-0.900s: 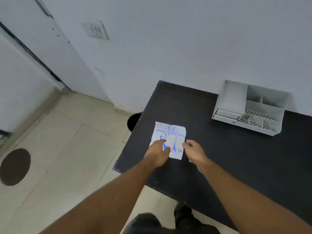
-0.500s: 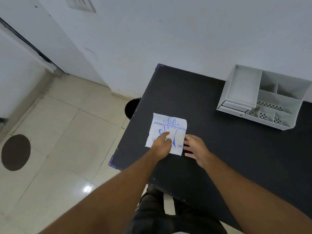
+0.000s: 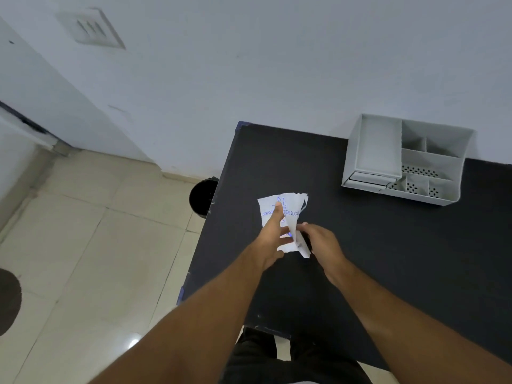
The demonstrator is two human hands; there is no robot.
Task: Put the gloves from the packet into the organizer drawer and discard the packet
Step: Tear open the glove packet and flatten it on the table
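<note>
While both hands pinch the glove packet (image 3: 279, 210), the organizer (image 3: 410, 162) compartments sit bare.

Light: soft, even, rather dim, with a cool bluish cast on the wall (image 3: 277, 65). Glare: one small bright spot on the floor tiles (image 3: 83, 245) near the bottom edge of the view. Shadows: faint and diffuse; the black table (image 3: 388, 259) reads as a flat dark mass with little surface detail. Blur: the packet (image 3: 279, 214) and both hands are slightly smeared, its blue print only partly legible. Distortion: wide-angle bending, straight lines bowing toward the corners, forearms swelling at the bottom edge.
</note>
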